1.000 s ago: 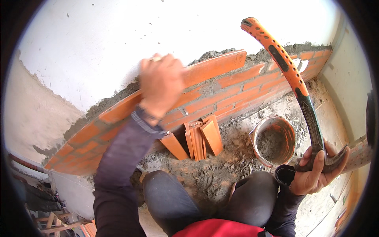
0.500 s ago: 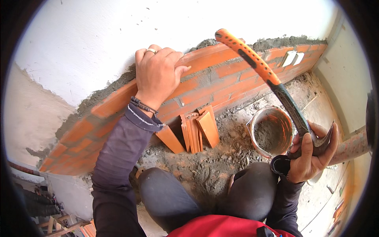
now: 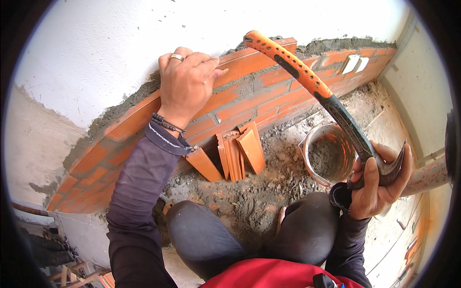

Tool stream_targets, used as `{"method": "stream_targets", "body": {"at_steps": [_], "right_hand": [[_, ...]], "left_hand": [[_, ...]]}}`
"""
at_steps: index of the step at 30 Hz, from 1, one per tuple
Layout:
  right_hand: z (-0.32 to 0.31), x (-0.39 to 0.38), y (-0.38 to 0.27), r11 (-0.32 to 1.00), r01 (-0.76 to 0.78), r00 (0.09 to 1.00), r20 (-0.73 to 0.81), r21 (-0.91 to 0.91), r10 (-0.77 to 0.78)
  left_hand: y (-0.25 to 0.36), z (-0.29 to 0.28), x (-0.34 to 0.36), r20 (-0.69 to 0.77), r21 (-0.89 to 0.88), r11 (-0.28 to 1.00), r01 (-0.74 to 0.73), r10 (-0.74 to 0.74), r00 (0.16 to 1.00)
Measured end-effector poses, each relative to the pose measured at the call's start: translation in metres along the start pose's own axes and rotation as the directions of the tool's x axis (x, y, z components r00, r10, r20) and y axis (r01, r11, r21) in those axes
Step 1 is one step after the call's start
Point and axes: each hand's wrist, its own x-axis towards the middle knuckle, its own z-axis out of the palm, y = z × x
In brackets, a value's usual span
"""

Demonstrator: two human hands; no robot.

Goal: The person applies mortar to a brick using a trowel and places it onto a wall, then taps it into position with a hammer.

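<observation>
My left hand (image 3: 185, 84) has its fingers curled over the top edge of an orange clay tile (image 3: 248, 62) on the brick facing (image 3: 264, 96) along the white wall. My right hand (image 3: 377, 189) grips the steel head of a hammer (image 3: 307, 77), whose orange-and-black perforated handle slants up leftward across the facing. Grey mortar (image 3: 122, 108) runs along the facing's top edge. Several loose clay pieces (image 3: 247, 146) lean at its foot, beside a bucket (image 3: 325, 160) with grey mortar in it.
Mortar debris (image 3: 249, 211) covers the floor before my knees (image 3: 307, 230). Two white plates (image 3: 350, 65) sit on the facing at the right, near the wall corner. A thick pipe (image 3: 422, 175) stands at far right. Wooden pieces (image 3: 77, 276) lie at lower left.
My left hand has come to rest on the top tile, no longer blurred. The hammer's handle has tipped leftward and my right hand sits slightly higher. The whole view has shifted a little.
</observation>
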Motion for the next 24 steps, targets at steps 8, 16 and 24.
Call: {"method": "stream_targets", "body": {"at_steps": [8, 16, 24], "right_hand": [[0.001, 0.0, 0.001, 1.0, 0.01, 1.0, 0.0, 0.01, -0.01], [0.006, 0.003, -0.004, 1.0, 0.027, 0.999, 0.032, -0.004, -0.027], [0.011, 0.002, -0.015, 0.999, 0.013, 0.994, 0.109, 0.037, -0.017]], "left_hand": [[0.002, -0.002, 0.002, 0.007, 0.036, 0.999, -0.007, 0.007, 1.0], [0.0, -0.017, 0.007, 0.07, 0.054, 0.997, 0.047, -0.05, 0.996], [-0.01, -0.023, -0.001, 0.12, 0.072, 0.996, 0.059, -0.067, 0.991]]}}
